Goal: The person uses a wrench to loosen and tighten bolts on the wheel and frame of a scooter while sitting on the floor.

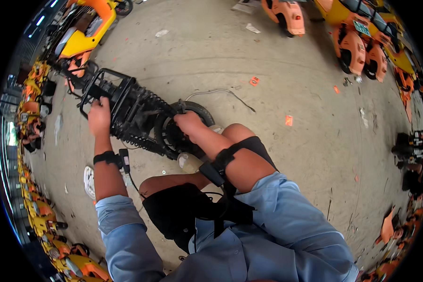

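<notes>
A stripped black scooter frame point(135, 105) lies on the concrete in front of me, stretching from upper left toward my feet. Its rear wheel point(203, 113) with a black tyre is at the near right end, and coil-spring shock absorbers point(156, 101) run along the sides. My left hand point(99, 120) is closed on the frame at its left side, below a bent tube loop. Beside the wheel, my right hand point(189, 124) is closed with its fingers at the end of the upper shock; what they grip is hidden.
A grey cable point(221, 90) curves over the floor beyond the wheel. Orange paper pieces point(254, 81) and scraps lie about. Yellow and orange scooters stand at the upper left point(91, 33), upper right point(352, 47) and along the left edge. My shoe point(190, 162) is close to the wheel.
</notes>
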Motion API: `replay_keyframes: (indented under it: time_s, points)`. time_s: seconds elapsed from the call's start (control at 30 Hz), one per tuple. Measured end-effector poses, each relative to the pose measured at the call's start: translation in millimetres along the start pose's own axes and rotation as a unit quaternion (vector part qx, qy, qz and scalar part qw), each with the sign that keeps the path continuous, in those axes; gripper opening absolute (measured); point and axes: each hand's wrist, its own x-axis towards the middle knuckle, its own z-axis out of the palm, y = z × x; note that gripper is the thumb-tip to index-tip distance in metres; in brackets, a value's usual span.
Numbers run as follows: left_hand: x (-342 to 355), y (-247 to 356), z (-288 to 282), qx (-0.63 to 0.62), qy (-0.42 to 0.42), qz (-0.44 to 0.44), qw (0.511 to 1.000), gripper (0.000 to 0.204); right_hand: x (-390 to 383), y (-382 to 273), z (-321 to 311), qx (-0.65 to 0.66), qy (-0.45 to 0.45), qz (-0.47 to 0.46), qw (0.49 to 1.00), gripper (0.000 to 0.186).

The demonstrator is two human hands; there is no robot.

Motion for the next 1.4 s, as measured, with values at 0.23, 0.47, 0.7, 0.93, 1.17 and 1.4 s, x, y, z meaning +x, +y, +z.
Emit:
replay_keyframes:
  time_s: [0.23,0.47,0.7,0.93,1.17,1.4]
  points:
    - [-14,6,-5,-0.008,0.005,-0.010,1.000,0.049,-20,3,3,0.030,-0.059,0.014,0.998,0.018]
    - [-13,10,-4,-0.031,-0.012,-0.017,0.999,0.048,-13,-5,3,0.001,-0.065,0.020,0.998,0.019]
    - [-12,14,-13,-0.046,-0.018,-0.035,0.998,0.047,-3,-9,11,0.002,-0.040,-0.004,0.999,0.022]
    - [-13,10,-6,-0.028,0.002,-0.011,1.000,0.045,0,-8,18,-0.004,-0.054,0.002,0.999,0.022]
    - [-13,12,-12,-0.039,-0.033,-0.023,0.998,0.048,4,-7,16,-0.016,-0.038,-0.002,0.999,0.023]
    - [-10,11,-13,-0.040,-0.044,-0.030,0.998,0.050,3,-5,18,-0.021,-0.041,-0.003,0.999,0.024]
